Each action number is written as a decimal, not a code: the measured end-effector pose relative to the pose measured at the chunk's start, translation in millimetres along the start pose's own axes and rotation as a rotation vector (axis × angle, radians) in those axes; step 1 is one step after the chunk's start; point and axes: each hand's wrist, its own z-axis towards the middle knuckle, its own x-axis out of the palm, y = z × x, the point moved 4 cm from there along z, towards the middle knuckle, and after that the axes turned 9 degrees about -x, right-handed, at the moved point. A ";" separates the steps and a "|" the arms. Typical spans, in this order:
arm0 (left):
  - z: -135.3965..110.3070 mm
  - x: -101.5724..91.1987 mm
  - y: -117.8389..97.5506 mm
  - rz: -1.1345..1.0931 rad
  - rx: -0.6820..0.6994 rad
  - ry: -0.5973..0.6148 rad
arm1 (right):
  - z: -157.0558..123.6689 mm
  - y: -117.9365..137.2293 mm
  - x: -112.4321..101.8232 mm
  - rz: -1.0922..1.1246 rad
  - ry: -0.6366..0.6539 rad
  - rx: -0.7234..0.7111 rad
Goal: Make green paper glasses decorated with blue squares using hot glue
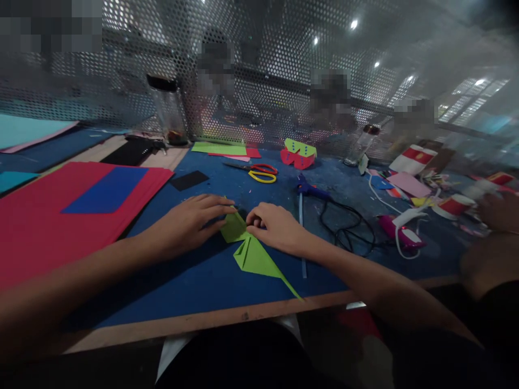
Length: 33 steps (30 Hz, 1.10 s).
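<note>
Green folded paper (257,258) lies at the frame's centre on the blue desk (174,294), within both hands' reach. The left hand (192,221)'s fingers, loosely spread, seem to steady its upper part; the right hand (279,228)'s curl beside it, whether pinching I cannot tell.

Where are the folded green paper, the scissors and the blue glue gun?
Folded green paper (258,259): head view, on its lower folded part.
Scissors (251,168): head view, where blades meet handles.
Blue glue gun (314,190): head view, on its body.

perforated screen (275,56) behind | blue tabletop (174,294), wooden edge (203,322) | small bright lights (354,24) overhead | paned window (472,100) upper right
</note>
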 end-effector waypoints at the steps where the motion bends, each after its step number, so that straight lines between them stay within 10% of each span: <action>1: 2.7 3.4 3.2 0.009 -0.009 0.012 | 0.2 0.4 0.8 0.006 0.004 -0.008; 12: 18.4 23.7 14.0 -0.073 -0.113 0.228 | -0.9 -0.6 -0.4 0.071 0.005 0.008; 33: 9.8 -26.9 16.9 -0.192 -0.153 -0.335 | 9.5 -34.8 -28.4 0.684 -0.298 0.002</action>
